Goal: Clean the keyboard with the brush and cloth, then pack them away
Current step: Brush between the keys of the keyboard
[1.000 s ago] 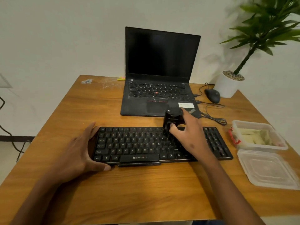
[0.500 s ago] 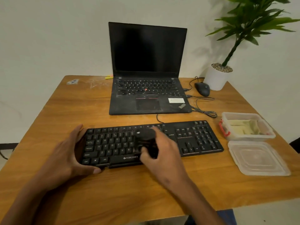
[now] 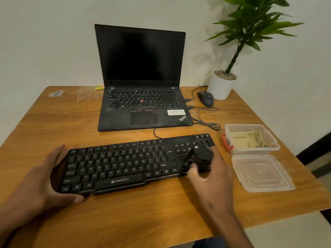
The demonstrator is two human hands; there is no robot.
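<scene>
A black keyboard [image 3: 125,163] lies across the front of the wooden table [image 3: 125,221]. My left hand [image 3: 48,181] grips its left end, thumb along the front edge. My right hand [image 3: 213,178] holds a black round brush [image 3: 200,158] pressed on the keyboard's right part, over the arrow keys and number pad. A yellowish cloth [image 3: 248,139] lies folded in a clear plastic box [image 3: 274,147] to the right of the keyboard. The box's lid [image 3: 261,173] lies flat in front of it.
An open black laptop [image 3: 143,97] stands behind the keyboard. A black mouse [image 3: 206,98] with loose cables and a white potted plant [image 3: 222,85] sit at the back right. The wall rises right behind the table.
My right hand has swept the brush from the middle of the keyboard to its right end. My left hand has stayed on the left end. The view has shifted a little.
</scene>
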